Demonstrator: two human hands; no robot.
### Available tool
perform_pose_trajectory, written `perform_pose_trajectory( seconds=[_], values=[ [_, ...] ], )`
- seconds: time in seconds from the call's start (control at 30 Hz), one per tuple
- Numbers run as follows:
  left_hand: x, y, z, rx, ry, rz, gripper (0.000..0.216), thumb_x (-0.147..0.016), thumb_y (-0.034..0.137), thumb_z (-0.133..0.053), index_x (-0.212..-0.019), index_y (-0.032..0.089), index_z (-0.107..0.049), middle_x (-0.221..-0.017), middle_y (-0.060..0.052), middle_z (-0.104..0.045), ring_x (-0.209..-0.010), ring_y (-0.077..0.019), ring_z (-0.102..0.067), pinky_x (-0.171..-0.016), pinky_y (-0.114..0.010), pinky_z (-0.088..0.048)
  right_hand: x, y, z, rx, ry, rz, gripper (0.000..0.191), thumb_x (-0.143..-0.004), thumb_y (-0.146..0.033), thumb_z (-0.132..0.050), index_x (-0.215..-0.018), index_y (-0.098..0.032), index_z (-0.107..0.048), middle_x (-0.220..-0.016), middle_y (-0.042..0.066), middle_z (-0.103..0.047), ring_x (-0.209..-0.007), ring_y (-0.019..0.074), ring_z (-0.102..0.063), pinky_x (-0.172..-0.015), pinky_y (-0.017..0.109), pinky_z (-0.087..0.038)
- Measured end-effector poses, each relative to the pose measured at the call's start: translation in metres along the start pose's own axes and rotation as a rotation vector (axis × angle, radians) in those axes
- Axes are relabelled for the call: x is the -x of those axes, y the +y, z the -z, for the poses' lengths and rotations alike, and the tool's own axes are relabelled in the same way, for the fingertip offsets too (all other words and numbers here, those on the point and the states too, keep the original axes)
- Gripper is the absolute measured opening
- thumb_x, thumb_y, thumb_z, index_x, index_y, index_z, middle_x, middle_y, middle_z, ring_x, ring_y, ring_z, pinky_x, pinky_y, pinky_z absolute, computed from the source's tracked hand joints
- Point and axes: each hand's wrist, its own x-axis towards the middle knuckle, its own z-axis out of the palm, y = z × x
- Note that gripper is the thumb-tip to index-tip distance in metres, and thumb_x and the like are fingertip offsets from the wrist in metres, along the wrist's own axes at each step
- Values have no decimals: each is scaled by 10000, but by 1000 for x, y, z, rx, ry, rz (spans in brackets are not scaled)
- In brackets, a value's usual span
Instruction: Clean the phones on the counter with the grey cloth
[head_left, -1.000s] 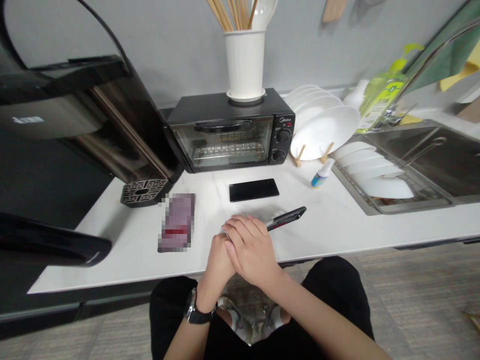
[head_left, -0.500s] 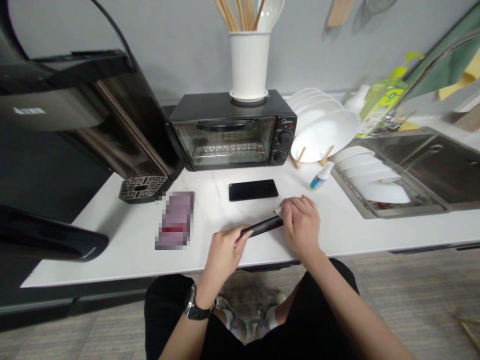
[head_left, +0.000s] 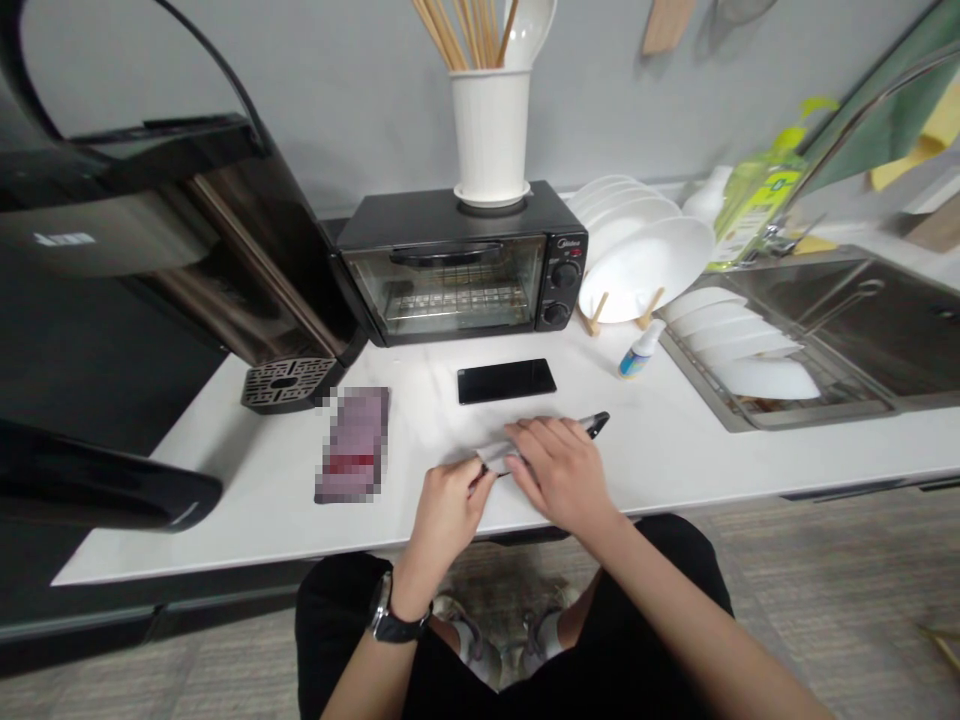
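My left hand pinches the near end of a black phone that lies tilted above the white counter. My right hand lies over the middle of that phone and presses a small white cloth against it; only the phone's far tip shows past the fingers. A second black phone lies flat on the counter just behind. A watch sits on my left wrist.
A black toaster oven with a white utensil holder on top stands behind. White plates lean in a rack, a small bottle beside them. A sink lies right, a black appliance left, and a blurred card.
My right hand slid from the phone's far end back left over its middle with the cloth. The left hand kept its hold on the near end.
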Motion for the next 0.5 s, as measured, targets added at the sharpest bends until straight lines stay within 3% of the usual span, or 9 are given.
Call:
perform_pose_trajectory(
  seconds=[0.13,0.23,0.37,0.5],
  values=[
    [-2,6,1,172,-1,26,202,-1044,289,-587,-1073,212,-772,-861,-36,-814,-680,-162,-736,-646,-232,-491,9,47,15,82,62,-221,434,-1095,-290,-384,-753,-209,-639,-723,51,-666,-727,214,-566,-726,376,-363],
    [-2,8,0,182,-9,19,208,-1049,289,-584,-1109,222,-772,-909,-35,-822,-740,-177,-761,-683,-239,-504,9,52,14,77,166,-373,456,-1088,-235,-369,-705,-213,-615,-769,55,-708,-775,209,-624,-837,396,-402],
    [-2,9,0,182,-1,19,207,-1046,287,-583,-1104,212,-767,-894,-42,-815,-714,-171,-748,-687,-237,-512,-3,15,1,22,223,-381,350,-1059,-191,-427,-862,-228,-714,-977,25,-786,-1130,252,-665,-1181,515,-251],
    [-2,6,-1,75,-1,22,263,-1000,163,-513,-924,165,-764,-752,-64,-769,-603,-181,-683,-619,-263,-497,-14,-42,-19,-104,164,-258,279,-1046,-220,-459,-1080,-211,-736,-1107,45,-788,-1214,253,-636,-1179,470,-288]
  ],
)
